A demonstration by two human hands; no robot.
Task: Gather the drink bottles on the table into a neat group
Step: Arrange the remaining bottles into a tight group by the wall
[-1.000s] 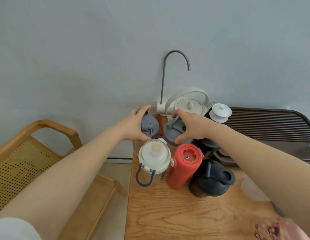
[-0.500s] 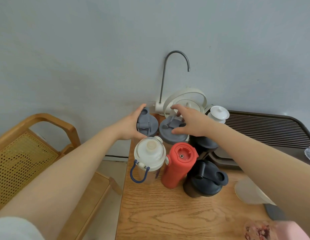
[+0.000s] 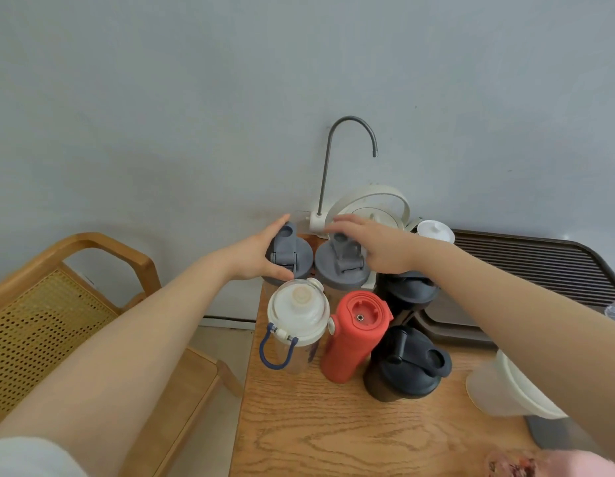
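Surface [image 3: 333,435]: light oak, bold grain. Two grey-lidded bottles at far edge: left [image 3: 288,252], right [image 3: 340,266]. Clear bottle [image 3: 298,309]: white lid, navy loop. Red bottle [image 3: 356,333]. Two black-lidded shakers: near [image 3: 407,364], far [image 3: 407,290]. Tea tray [image 3: 540,263]: dark brown, ribbed. Chair [image 3: 41,325]: yellow perforated weave.

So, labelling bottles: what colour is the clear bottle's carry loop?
Dark blue carry loop, in the head view.

Rattan chair [image 3: 41,325] left; kettle [image 3: 375,208], slatted tray [image 3: 540,263] behind.
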